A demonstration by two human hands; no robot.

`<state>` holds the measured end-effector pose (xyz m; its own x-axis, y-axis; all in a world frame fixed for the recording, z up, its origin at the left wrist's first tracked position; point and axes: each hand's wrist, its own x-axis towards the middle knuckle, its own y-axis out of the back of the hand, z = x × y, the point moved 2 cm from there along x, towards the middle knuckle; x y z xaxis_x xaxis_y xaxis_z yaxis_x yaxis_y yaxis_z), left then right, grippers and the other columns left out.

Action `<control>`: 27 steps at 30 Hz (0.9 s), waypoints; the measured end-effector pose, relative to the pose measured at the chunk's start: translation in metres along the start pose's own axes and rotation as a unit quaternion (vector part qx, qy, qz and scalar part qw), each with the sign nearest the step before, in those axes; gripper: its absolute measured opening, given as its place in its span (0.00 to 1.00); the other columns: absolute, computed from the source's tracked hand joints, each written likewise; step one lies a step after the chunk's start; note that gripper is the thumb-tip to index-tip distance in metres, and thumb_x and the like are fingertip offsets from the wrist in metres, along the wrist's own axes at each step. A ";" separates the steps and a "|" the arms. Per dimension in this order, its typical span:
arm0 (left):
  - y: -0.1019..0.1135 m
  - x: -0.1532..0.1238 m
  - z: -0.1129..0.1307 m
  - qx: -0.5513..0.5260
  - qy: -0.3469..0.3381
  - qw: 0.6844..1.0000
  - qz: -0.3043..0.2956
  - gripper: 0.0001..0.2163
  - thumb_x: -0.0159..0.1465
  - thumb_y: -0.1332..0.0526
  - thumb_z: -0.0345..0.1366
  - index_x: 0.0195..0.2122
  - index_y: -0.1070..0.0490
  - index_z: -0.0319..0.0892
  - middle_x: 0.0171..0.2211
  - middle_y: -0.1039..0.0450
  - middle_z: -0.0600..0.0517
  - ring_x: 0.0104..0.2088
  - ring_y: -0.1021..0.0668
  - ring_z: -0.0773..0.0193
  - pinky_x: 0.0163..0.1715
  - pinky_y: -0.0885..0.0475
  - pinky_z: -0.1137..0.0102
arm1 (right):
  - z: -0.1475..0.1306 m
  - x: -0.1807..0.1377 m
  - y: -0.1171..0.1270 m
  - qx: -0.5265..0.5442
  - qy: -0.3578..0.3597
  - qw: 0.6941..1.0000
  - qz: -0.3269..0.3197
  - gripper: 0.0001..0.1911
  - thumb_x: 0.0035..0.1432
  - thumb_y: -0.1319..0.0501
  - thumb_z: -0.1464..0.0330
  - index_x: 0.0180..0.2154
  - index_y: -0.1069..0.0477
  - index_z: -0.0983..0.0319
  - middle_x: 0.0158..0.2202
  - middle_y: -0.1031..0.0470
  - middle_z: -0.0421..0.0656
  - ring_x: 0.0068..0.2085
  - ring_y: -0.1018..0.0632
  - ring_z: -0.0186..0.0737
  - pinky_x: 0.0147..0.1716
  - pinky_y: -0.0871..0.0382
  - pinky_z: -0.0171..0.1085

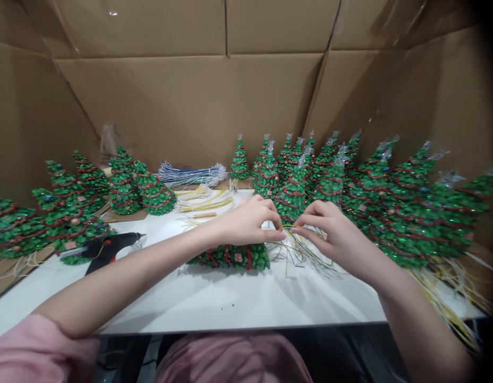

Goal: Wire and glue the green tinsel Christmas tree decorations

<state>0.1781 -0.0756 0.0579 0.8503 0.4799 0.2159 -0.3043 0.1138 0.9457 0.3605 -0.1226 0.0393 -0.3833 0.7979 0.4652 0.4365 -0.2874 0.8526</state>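
Observation:
A small green Christmas tree (230, 256) with red garland lies on its side on the white table (238, 298), under my left forearm. My left hand (250, 221) is closed in a pinch just above its right end. My right hand (337, 234) is closed too, pinching thin yellow and white wires (302, 252) that fan out from between the two hands. The fingertips of both hands nearly meet over the wires.
Many finished green trees with silver stars (350, 181) stand at the right and back; more trees (82, 202) lie at the left. A black glue gun (106, 247) rests at the left. Bundles of blue-white wires (190, 174) and yellow wires (206, 202) lie behind. Cardboard walls surround the table.

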 end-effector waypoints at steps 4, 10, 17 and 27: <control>-0.001 0.008 -0.005 -0.046 -0.014 0.999 -0.018 0.10 0.62 0.42 0.40 0.32 0.25 0.40 0.36 0.28 0.49 0.40 0.28 0.61 0.44 0.36 0.65 | -0.003 -0.004 0.008 0.048 -0.048 0.997 0.046 0.15 0.58 0.44 0.55 0.30 0.28 0.58 0.33 0.33 0.45 0.38 0.32 0.44 0.38 0.38 0.43; -0.002 0.001 -0.011 -0.175 0.016 0.984 0.029 0.09 0.62 0.41 0.38 0.30 0.28 0.38 0.33 0.27 0.52 0.35 0.27 0.66 0.39 0.34 0.70 | 0.001 -0.016 -0.006 0.266 -0.153 0.946 0.100 0.18 0.52 0.37 0.57 0.42 0.31 0.59 0.24 0.45 0.36 0.26 0.39 0.34 0.25 0.45 0.35; -0.002 -0.002 -0.017 -0.262 0.037 0.964 0.036 0.09 0.61 0.41 0.39 0.31 0.27 0.38 0.34 0.27 0.51 0.37 0.26 0.65 0.41 0.33 0.69 | -0.007 -0.012 -0.034 0.291 -0.091 0.952 0.001 0.42 0.44 0.31 0.58 0.58 0.48 0.57 0.27 0.45 0.34 0.28 0.38 0.34 0.29 0.40 0.35; 0.002 -0.006 -0.019 -0.272 0.033 0.959 0.080 0.09 0.61 0.41 0.38 0.30 0.27 0.37 0.34 0.27 0.50 0.38 0.27 0.64 0.44 0.34 0.66 | -0.010 -0.003 -0.043 0.207 -0.088 0.974 0.009 0.33 0.55 0.40 0.56 0.59 0.47 0.58 0.28 0.41 0.36 0.28 0.37 0.35 0.30 0.39 0.36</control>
<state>0.1644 -0.0620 0.0543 0.7512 0.5801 0.3148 -0.6218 0.4621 0.6323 0.3348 -0.1182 0.0034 -0.2428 0.8833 0.4010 0.7475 -0.0930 0.6577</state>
